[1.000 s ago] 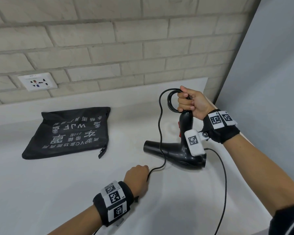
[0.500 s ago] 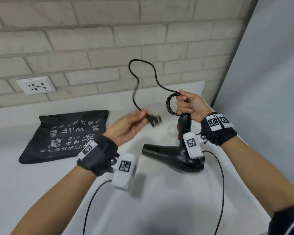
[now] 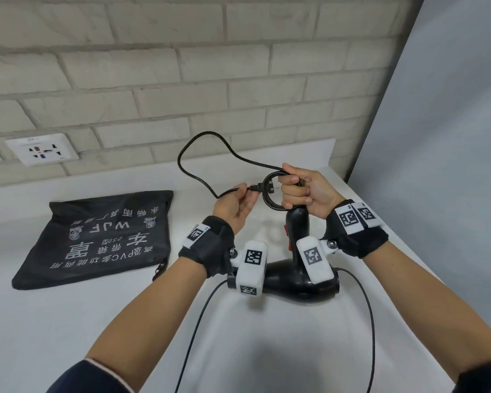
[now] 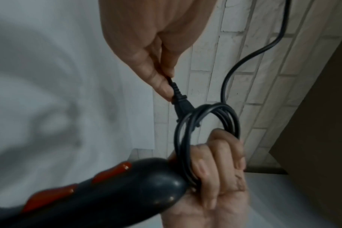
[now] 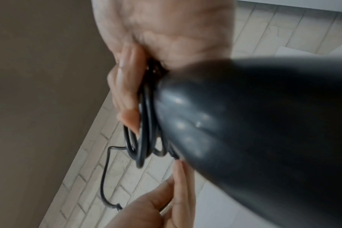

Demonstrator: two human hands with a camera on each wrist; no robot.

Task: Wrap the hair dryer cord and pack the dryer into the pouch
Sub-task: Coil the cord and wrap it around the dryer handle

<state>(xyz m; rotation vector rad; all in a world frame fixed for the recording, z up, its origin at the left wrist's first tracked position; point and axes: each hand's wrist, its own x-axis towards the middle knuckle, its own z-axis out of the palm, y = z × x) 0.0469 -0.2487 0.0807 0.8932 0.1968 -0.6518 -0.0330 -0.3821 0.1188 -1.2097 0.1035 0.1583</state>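
Pouch (image 3: 97,236): black, flat on the white counter (image 3: 68,321), far left, well apart from both hands. Untouched; whether the zip is open cannot be told.

Left hand (image 3: 234,205): a second ago it was low on the counter, gripping the slack cord; half a second ago it was up, carrying the plug. Now it pinches the cord just behind the plug (image 4: 181,103) and points the plug into the coil (image 4: 207,138).

Loose loop of cord (image 3: 199,154) arcs up behind, shorter than before.

Right hand (image 3: 304,191): unchanged, fingers curled round the coil and the top of the handle. Hair dryer (image 3: 298,276) stands with its body on the counter, handle up.

Judgement: coiling is nearly done; the plug end is being tucked through to lock the loops. Packing has not begun.
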